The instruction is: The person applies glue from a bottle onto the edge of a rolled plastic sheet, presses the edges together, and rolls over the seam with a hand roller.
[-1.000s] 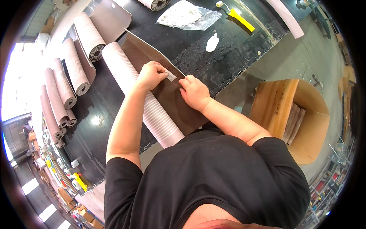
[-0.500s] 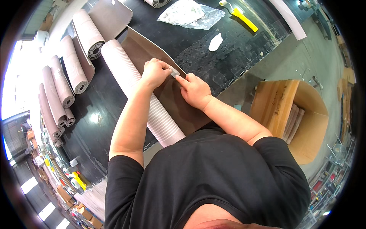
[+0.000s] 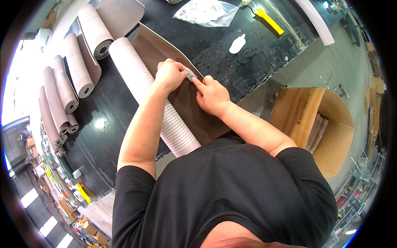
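Observation:
A pale, ribbed mat roll (image 3: 134, 66) lies slantwise across the dark table, with its brown underside flap (image 3: 155, 47) spread out to the right. At the flap's outer edge sits a small pale label (image 3: 190, 74). My left hand (image 3: 170, 75) is closed, pinching the label's near-left end between thumb and fingertips. From the right, the index finger of my right hand (image 3: 213, 96) lies against the label's other end, while its remaining fingers are curled. The fingers partly hide the label, and I cannot make out whether it is stuck to the mat.
Several rolled mats (image 3: 78, 66) line the table's left side. Beyond my hands lie a clear plastic bag (image 3: 206, 12) with white pieces, a white bottle (image 3: 237, 44) and a yellow-handled roller (image 3: 269, 21). An open cardboard box (image 3: 295, 109) holding rolls stands at the right.
My hands stay at the label and have shifted only slightly along the flap's edge. The whole view has moved a little; nothing was let go.

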Motion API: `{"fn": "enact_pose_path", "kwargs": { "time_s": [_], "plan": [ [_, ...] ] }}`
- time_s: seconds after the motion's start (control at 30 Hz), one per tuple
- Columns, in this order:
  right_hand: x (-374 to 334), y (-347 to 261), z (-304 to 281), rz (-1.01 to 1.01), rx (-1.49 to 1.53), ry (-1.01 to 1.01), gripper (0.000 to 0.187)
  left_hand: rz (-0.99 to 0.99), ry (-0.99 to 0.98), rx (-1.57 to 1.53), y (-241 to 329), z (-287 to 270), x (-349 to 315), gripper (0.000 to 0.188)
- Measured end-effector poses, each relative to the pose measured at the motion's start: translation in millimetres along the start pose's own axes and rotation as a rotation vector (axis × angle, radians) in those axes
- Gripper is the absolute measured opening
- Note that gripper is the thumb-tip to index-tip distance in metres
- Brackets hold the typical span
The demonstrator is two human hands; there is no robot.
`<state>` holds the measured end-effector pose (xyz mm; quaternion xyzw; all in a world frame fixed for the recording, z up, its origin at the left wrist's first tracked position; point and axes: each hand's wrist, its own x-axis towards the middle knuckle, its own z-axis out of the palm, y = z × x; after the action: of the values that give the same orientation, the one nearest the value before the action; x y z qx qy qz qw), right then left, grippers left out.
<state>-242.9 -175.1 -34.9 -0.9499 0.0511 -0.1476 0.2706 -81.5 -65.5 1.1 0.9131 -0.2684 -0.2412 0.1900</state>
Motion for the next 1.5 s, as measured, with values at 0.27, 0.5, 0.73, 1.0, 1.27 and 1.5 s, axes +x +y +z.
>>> {"fn": "enact_pose_path", "kwargs": {
  "time_s": [0.27,0.5,0.73,1.0,1.27,1.5],
  "plan": [
    [1.9,-2.6,1.5,0.037,-0.025,-0.019,0.041,0.055,0.092,-0.004,1.2,2.2,-0.3,0.022],
    [2.6,-3.4,0.4,0.053,-0.037,-0.048,0.039,-0.011,-0.008,0.052,4.7,-1.1,-0.2,0.022],
    [3.0,-3.8,0.0,0.069,-0.036,-0.090,0.042,0.034,0.104,0.069,8.5,2.8,-4.3,0.024],
    [3.2,-4.7,-1.4,0.068,-0.044,-0.080,0.040,0.012,0.115,0.105,8.2,3.6,-2.0,0.023],
    [2.5,-3.0,1.5,0.056,-0.047,-0.049,0.041,0.008,0.143,0.129,12.1,4.3,-2.3,0.019],
    [2.3,-4.2,0.0,0.066,-0.018,-0.069,0.044,-0.026,0.161,0.135,8.1,0.0,3.4,0.023]
  ]
}}
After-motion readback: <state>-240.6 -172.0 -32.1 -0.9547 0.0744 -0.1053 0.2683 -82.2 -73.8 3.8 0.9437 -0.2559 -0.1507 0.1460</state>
